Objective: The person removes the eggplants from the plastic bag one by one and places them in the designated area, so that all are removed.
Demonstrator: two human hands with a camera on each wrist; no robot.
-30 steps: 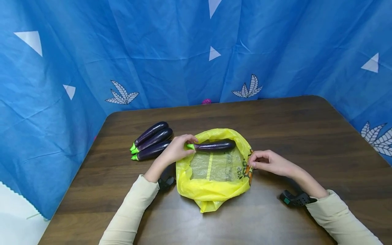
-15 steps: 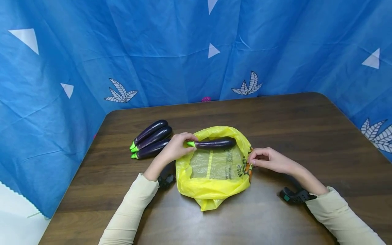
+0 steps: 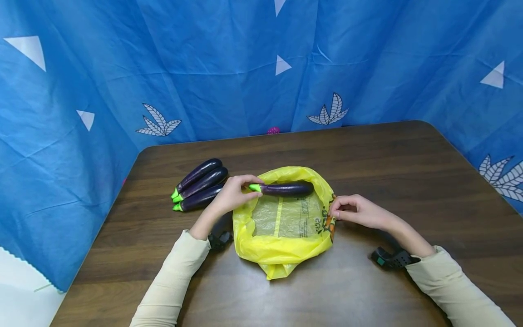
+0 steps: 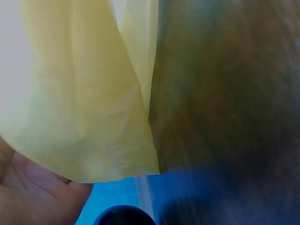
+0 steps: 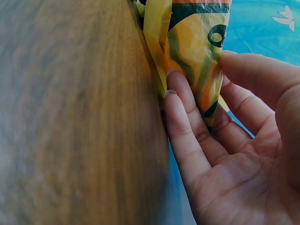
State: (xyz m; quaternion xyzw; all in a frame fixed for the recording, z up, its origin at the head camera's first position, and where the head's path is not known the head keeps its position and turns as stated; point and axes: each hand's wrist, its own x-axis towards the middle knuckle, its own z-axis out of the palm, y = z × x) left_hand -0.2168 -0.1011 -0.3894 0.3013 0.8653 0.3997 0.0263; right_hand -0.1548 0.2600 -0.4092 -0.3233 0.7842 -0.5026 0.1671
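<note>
A yellow plastic bag [image 3: 282,254] lies with its rim spread wide on the table, and an eggplant [image 3: 288,189] lies along the far side inside its mouth. My left hand [image 3: 234,196] reaches over the bag's left rim, thumb and fingers round the eggplant's green stem end. In the left wrist view, the bag's side [image 4: 84,93] covers most of that hand's fingers. On the right, my right hand [image 3: 361,211] pinches the bag's printed rim between thumb and forefinger. The right wrist view shows other fingers [image 5: 180,122] against the bag's outside.
Several more eggplants [image 3: 198,177] lie side by side on the brown wooden table [image 3: 392,168], left of the bag and close by my left hand. A blue patterned curtain [image 3: 229,68] hangs behind the table.
Both hands, the bag and the eggplant inside keep their places relative to one another. Everything sits slightly higher in the head view as the camera shifts.
</note>
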